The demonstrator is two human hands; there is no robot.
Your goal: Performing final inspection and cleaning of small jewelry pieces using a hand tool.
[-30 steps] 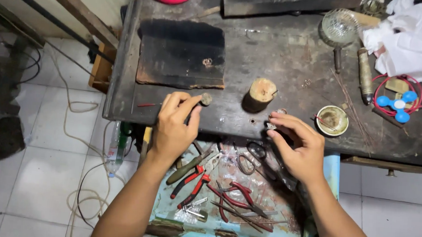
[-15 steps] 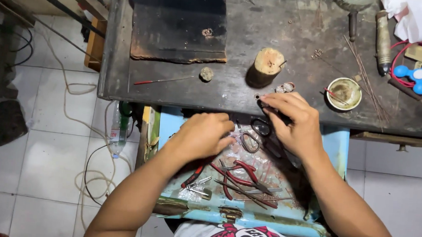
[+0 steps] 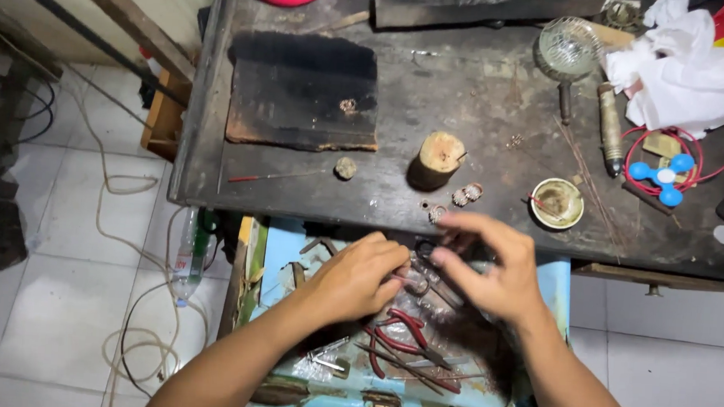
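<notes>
We had both hands over the open light-blue metal drawer (image 3: 280, 249) slung under the front edge of the dark, scorched wooden workbench (image 3: 486, 94). Our left hand (image 3: 356, 277) was curled, its fingertips pinching what looked like a thin red-handled tool (image 3: 403, 279); we could not tell how firmly. Our right hand (image 3: 492, 266) hung loose with fingers spread, blurred, just above the scissors-like loops (image 3: 426, 251) at the drawer's back; we could not tell whether it gripped anything.

To do this picking well, we judged it best to lift one tool clear of the tangle, not drag the heap.

Counting: at least two pairs of red-handled pliers (image 3: 408, 340) in the drawer, one short wooden stump (image 3: 438, 158) on the bench, one small round dish (image 3: 555, 203), one glass-headed strainer (image 3: 567, 48), one blue three-lobed spinner (image 3: 664, 174), and three or so small metal rings (image 3: 466, 193) beside the stump.
</notes>
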